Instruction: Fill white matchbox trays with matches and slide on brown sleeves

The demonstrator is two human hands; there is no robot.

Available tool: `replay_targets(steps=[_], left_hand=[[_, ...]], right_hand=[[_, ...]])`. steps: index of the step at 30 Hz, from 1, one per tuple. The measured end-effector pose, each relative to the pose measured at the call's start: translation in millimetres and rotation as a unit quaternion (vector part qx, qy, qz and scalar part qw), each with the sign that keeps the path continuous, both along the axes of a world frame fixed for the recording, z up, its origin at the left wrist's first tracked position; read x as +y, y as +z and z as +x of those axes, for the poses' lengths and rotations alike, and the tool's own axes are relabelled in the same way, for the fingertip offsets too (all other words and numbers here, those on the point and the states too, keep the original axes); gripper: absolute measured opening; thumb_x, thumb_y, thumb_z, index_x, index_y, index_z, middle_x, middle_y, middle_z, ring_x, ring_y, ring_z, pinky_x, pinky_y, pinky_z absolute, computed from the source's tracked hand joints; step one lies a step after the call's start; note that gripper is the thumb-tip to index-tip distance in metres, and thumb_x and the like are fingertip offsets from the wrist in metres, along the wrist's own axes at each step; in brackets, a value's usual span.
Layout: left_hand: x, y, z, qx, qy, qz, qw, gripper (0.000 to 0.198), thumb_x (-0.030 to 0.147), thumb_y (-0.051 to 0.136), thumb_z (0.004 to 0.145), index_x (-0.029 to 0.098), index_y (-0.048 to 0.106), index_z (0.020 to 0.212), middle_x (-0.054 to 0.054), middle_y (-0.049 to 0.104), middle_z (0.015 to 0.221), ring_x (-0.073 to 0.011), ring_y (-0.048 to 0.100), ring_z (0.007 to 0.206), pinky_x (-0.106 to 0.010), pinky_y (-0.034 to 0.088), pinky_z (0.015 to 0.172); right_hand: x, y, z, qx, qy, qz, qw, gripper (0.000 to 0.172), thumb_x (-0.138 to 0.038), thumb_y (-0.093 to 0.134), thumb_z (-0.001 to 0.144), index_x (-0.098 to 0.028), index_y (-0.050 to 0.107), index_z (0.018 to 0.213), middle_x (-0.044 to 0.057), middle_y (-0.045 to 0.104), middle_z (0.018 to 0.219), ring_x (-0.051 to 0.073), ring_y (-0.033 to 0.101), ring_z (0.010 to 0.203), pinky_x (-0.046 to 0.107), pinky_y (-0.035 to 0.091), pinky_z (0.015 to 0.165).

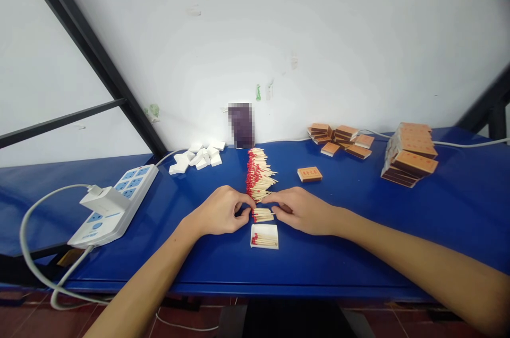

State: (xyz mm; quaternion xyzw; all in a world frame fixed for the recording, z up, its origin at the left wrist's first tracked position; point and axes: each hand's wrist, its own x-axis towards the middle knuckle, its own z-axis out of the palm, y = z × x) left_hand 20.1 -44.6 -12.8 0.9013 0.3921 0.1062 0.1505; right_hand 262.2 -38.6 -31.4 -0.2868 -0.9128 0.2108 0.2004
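My left hand (223, 211) and my right hand (299, 210) rest on the blue table (358, 231), fingers curled inward from both sides of a small bundle of red-tipped matches (263, 214). Both hands pinch that bundle at its ends. Just behind it lies a long heap of matches (258, 174), red heads to the left. In front of the bundle sits a white open matchbox tray (264, 236) with a few matches inside.
White empty trays (197, 158) lie at the back left by a white power strip (115, 205) with a plug and cable. Orange matchbox sleeves are stacked at the back right (410, 160) and back centre (340, 138); one (309, 174) lies alone.
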Motion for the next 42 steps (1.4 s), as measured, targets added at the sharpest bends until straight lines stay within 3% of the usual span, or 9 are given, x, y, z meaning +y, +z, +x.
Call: replay_targets(steps=[4,11,17,22,31,42], left_hand=[[1.0,-1.3,0.0,-0.006,0.006,0.005,1.0,0.028,0.011,0.053,0.079,0.019,0.072,0.097,0.007,0.042,0.051,-0.0079,0.035,0.045,-0.021,0.029,0.051],[2.2,-1.4,-0.1,0.003,0.004,0.015,1.0,0.028,0.011,0.052,0.079,0.02,0.073,0.095,0.006,0.045,0.053,-0.0084,0.038,0.047,-0.021,0.03,0.052],[-0.1,-2.1,0.7,0.003,-0.006,0.011,1.0,0.029,0.009,0.051,0.076,0.021,0.072,0.094,0.007,0.043,0.053,-0.0088,0.035,0.047,-0.022,0.029,0.052],[-2.3,1.7,1.9,0.0,-0.018,0.001,1.0,0.023,0.015,0.054,0.082,0.021,0.073,0.095,0.006,0.045,0.053,-0.0087,0.034,0.046,-0.023,0.029,0.052],[1.6,0.2,0.6,-0.003,-0.023,-0.006,1.0,0.026,0.041,0.059,0.093,0.021,0.075,0.097,-0.001,0.067,0.067,-0.0106,0.053,0.054,-0.022,0.035,0.057],[2.6,0.2,0.2,-0.015,-0.031,-0.017,0.999,0.029,0.045,0.06,0.093,0.021,0.076,0.096,-0.002,0.071,0.072,-0.011,0.055,0.056,-0.022,0.036,0.058]], right_hand=[[1.2,-2.4,2.2,-0.003,-0.01,-0.017,1.0,0.037,-0.007,0.05,0.082,-0.018,0.064,0.115,-0.005,0.055,0.06,0.012,0.047,0.054,0.023,0.032,0.057],[1.4,-3.6,1.9,-0.013,-0.011,-0.003,1.0,0.027,-0.008,0.053,0.08,-0.018,0.065,0.101,-0.007,0.047,0.057,0.01,0.041,0.052,0.023,0.028,0.057],[1.8,-3.5,0.6,-0.018,-0.019,-0.011,1.0,0.027,-0.015,0.053,0.088,-0.018,0.063,0.113,-0.007,0.047,0.057,0.011,0.043,0.053,0.024,0.027,0.056],[1.2,-2.2,-0.1,-0.019,-0.022,-0.01,1.0,0.02,-0.021,0.056,0.09,-0.018,0.064,0.109,-0.007,0.048,0.057,0.011,0.043,0.053,0.024,0.027,0.055],[-0.7,2.2,0.7,-0.014,0.002,-0.017,1.0,0.025,-0.031,0.053,0.096,-0.018,0.066,0.112,-0.003,0.056,0.064,0.011,0.046,0.055,0.024,0.03,0.057],[2.2,0.9,2.0,-0.026,0.03,0.002,0.999,0.031,-0.042,0.053,0.098,-0.019,0.072,0.105,0.001,0.061,0.073,0.012,0.049,0.062,0.025,0.032,0.059]])
